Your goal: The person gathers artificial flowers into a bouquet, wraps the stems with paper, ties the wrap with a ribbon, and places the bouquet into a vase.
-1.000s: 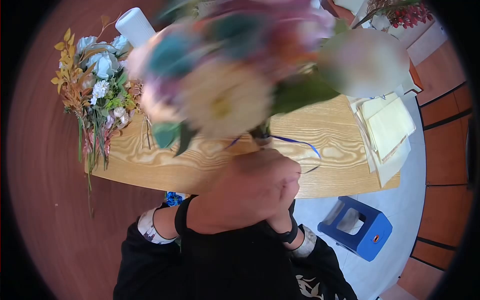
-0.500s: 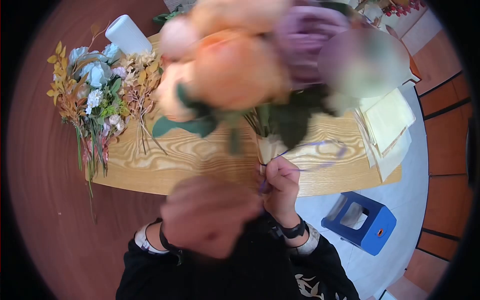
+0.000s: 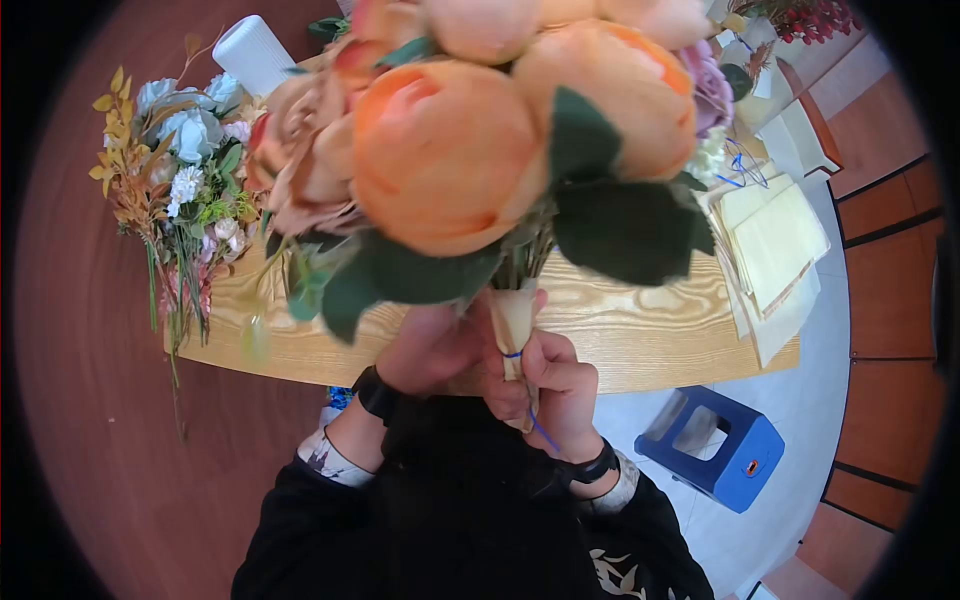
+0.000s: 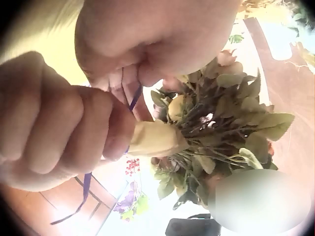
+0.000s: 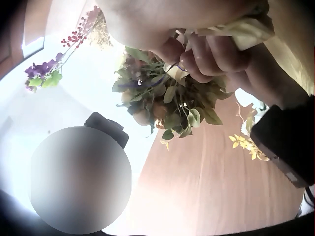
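Note:
A bouquet of orange, pink and purple flowers with dark leaves stands upright in front of the person. Pale paper wraps its stems. The right hand grips this wrapped handle with curled fingers, also seen in the left wrist view as a fist. A thin blue ribbon circles the paper, one end dangling below. Behind the stems is the left hand, its fingers mostly hidden in the head view. In the left wrist view, a ribbon stretch runs from the wrap to the left hand's thumb.
Loose flowers and leafy sprigs lie at the left of the wooden table, near a white ribbed vase. Folded cream paper sheets sit at the right edge. A blue stool stands on the floor.
The left hand, first over the right in front of the stems, swung back toward the body, then behind the stems. The bouquet has turned, bringing orange flowers forward. The ribbon loop at right is gone.

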Available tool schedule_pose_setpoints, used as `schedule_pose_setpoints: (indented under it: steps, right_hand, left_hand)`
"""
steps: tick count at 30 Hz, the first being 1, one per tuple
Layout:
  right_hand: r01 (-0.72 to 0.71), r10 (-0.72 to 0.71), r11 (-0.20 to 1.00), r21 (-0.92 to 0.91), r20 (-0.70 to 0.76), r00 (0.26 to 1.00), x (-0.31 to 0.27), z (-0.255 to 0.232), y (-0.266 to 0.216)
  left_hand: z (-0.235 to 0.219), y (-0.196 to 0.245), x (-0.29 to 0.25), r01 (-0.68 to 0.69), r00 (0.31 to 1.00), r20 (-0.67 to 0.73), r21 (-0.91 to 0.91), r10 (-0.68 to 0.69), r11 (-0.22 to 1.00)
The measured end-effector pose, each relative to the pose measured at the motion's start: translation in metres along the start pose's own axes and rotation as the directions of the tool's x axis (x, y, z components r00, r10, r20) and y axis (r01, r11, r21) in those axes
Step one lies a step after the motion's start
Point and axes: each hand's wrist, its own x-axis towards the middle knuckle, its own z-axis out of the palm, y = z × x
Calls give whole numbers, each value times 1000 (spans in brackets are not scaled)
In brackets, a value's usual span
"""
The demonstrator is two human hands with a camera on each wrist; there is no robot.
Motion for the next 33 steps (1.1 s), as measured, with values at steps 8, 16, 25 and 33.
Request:
schedule_pose_setpoints:
  steps: [8, 16, 25, 33]
  right_hand:
    - [173, -199, 975, -140, -203, 959, 4, 2, 5]
    - [255, -340, 921, -295, -287, 896, 5, -3, 17]
    - [423, -639, 691, -587, -221, 737, 18, -13, 8]
    - [334, -755, 255, -907, 29, 655, 10, -13, 20]
  left_hand:
    - [-13, -10, -9, -131, 976, 128, -311, 178, 941]
    - [14, -18, -32, -492, 844, 12, 416, 536, 765]
    - [69, 1, -25, -526, 694, 650, 752, 311, -399]
    - [82, -11, 3, -385, 846, 530, 687, 62, -617]
